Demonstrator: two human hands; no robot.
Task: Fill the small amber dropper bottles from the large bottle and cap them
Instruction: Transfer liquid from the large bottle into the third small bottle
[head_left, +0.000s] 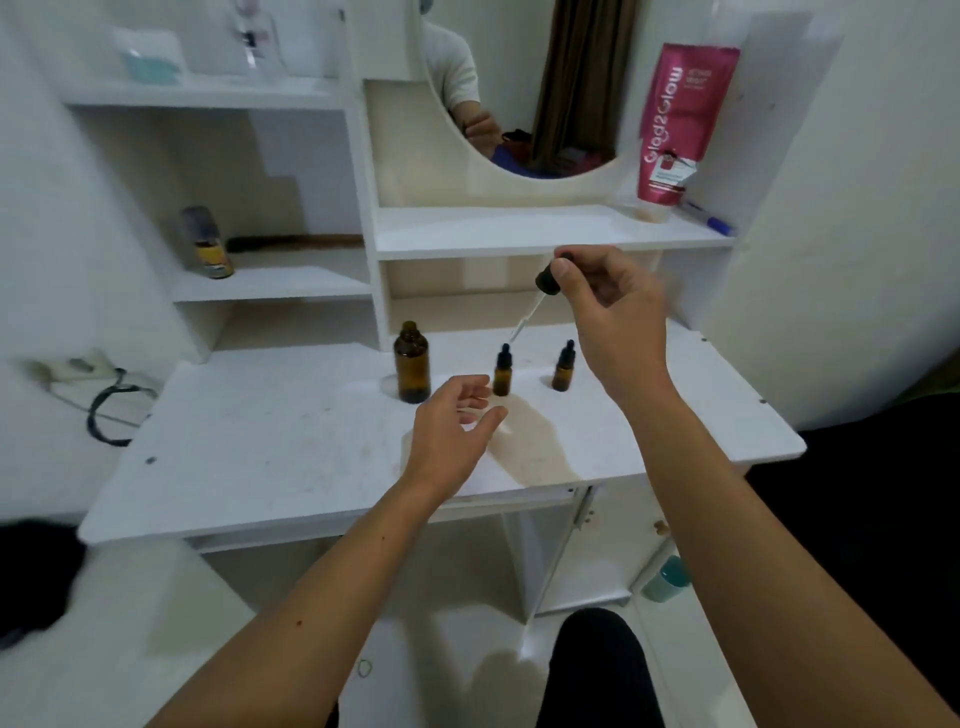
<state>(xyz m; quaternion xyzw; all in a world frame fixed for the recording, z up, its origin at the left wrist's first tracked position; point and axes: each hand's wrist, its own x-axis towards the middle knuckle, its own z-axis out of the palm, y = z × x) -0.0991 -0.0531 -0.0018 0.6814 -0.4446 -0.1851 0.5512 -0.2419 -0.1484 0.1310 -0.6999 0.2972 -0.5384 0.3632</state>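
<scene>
The large amber bottle (412, 364) stands uncapped on the white vanity table (270, 447). Two small amber dropper bottles stand to its right, one in the middle (502, 371) and one further right (564, 367), both with black dropper caps on. My right hand (613, 312) pinches the black bulb of a large dropper (548, 280) in the air, its glass tube slanting down toward the middle small bottle. My left hand (457, 421) hovers over the table just in front of the middle small bottle, fingers relaxed and holding nothing.
A pink pouch (675, 119) and a blue pen (709, 218) lie on the upper shelf by a round mirror (519, 88). A dark can (208, 244) stands on the left shelf. A power strip with a cable (98, 379) hangs left of the table.
</scene>
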